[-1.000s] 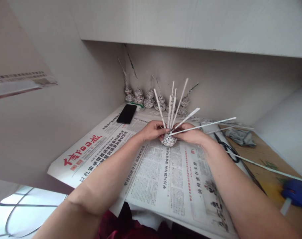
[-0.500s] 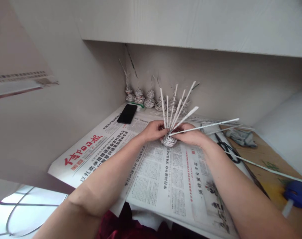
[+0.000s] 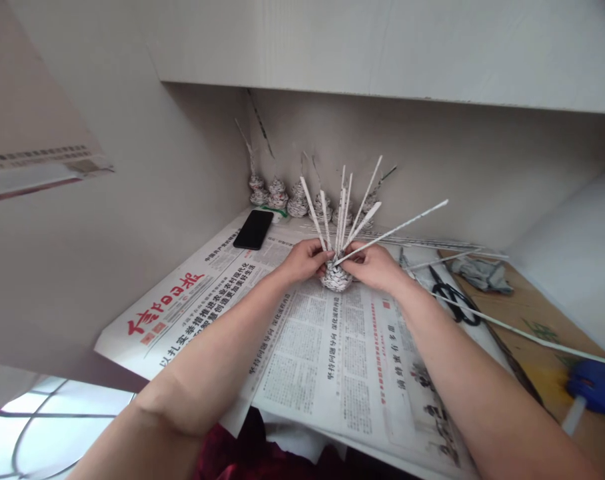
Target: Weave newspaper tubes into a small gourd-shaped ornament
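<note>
Head view: the woven piece (image 3: pixel 337 281) sits between both hands over the newspaper (image 3: pixel 302 353), and whether its base rests there or is lifted a little I cannot tell. Spokes (image 3: pixel 392 233) fan up and out from its top. The left hand (image 3: pixel 306 259) has its grip pinching the piece at the upper left, thumb in front; the right hand (image 3: pixel 375 265) pinches the other side, where the spokes meet the weave. The step in hand looks like working a strip round the spokes; the next move seems to call for a firm left hold and one spoke parted from its neighbours. Fingers hide the exact crossing. A long strip (image 3: pixel 542 343) slants off past the right forearm and could snag on the scissors (image 3: pixel 455 300) beside it. Farther right lie a grey rag (image 3: pixel 482 275) and a blue tool (image 3: pixel 595 387). Behind, gourd-shaped pieces (image 3: pixel 298 200) line the wall near a phone (image 3: pixel 253 229), and the spokes' tips overlap some of them in view.
</note>
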{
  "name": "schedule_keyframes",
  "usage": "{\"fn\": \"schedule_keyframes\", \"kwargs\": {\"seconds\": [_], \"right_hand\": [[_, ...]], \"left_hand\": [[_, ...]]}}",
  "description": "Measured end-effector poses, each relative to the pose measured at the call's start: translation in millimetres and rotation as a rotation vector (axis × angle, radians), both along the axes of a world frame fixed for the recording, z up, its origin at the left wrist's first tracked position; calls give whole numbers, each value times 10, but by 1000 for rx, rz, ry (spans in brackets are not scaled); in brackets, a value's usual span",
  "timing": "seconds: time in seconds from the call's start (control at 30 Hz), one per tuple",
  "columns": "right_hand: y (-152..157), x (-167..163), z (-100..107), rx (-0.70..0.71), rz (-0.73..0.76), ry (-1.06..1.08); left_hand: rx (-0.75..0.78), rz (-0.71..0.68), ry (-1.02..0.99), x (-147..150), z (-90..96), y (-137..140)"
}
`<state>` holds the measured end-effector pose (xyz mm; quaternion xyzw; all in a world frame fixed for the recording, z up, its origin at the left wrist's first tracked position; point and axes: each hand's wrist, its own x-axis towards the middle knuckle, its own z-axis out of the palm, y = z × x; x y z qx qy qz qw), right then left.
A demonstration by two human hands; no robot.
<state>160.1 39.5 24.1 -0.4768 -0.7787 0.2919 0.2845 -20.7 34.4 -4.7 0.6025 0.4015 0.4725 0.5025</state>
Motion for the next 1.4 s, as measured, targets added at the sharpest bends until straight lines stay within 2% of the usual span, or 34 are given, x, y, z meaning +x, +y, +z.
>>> {"fn": "schedule_keyframes", "kwargs": {"seconds": [0.17,0.4,0.53,0.73,1.0,1.13,1.3,1.4], "right_hand": [[-15,-8,22,75,-19,36],[-62,-4,104,134,-26,-68],[-63,-7,124,165,19,-68],[-49,-17,122,132,85,-55],[3,39,46,100,97,-67],[-40,5,60,128,51,-59],[-54,-12,110,165,79,-118],[-52,-14,136,139,94,-147]], "left_hand": [[69,70,8,15,-33,21],[157,155,88,6,-123,67],[206,170,159,-17,-163,97],[120,171,88,-5,-147,99],[-15,185,-18,17,-119,107],[4,192,-36,12,-124,115],[20,134,-41,9,-70,71],[-5,124,-53,23,-45,54]]}}
